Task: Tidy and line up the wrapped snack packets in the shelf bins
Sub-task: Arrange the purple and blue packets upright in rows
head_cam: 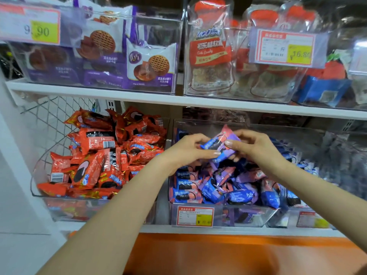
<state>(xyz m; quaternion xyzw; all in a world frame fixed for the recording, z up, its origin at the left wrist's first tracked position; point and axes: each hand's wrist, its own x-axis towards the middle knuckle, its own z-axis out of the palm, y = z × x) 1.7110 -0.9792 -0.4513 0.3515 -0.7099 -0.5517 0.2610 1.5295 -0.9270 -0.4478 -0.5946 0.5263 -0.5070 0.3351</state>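
Both hands hold up one blue and purple snack packet (219,143) above the middle clear bin (256,216). My left hand (187,150) grips its left end, and my right hand (253,146) pinches its right end between thumb and fingers. Below them the bin holds a loose heap of several blue and purple packets (226,187), lying at mixed angles. To the left, a second clear bin (59,207) is piled with several orange packets (105,153), also jumbled.
The upper shelf (139,97) carries clear bins of purple waffle biscuit packs (151,66) and red cola candy bags (210,52), with price tags clipped in front. A price tag (195,216) hangs on the middle bin. An orange panel (228,253) runs below the lower shelf.
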